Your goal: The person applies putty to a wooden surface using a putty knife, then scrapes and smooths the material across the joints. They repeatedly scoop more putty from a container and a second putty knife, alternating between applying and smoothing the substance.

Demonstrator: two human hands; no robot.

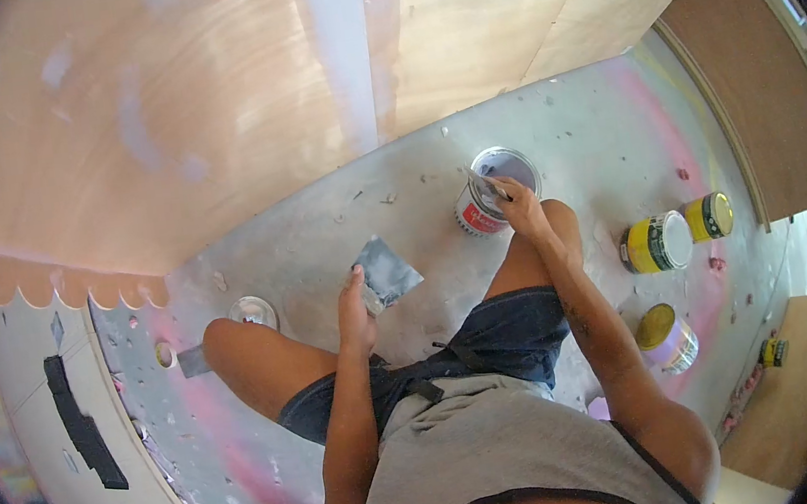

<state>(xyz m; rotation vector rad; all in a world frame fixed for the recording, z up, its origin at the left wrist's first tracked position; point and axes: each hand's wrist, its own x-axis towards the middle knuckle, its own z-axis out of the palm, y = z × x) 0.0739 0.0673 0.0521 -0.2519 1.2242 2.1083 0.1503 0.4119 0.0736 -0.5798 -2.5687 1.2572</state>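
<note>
My left hand is closed around a wide flat putty knife, its square blade smeared with grey and held level above the floor. My right hand grips a second scraper, whose blade reaches over the rim of an open can with a red label. Greyish paste coats the inside of that can. It stands on the floor by my right knee, close to the wood panel.
Plywood panels with pale filler patches rise in front. To the right are a yellow can, a smaller yellow can and a purple-white can. A round lid lies by my left knee. Debris dots the painted floor.
</note>
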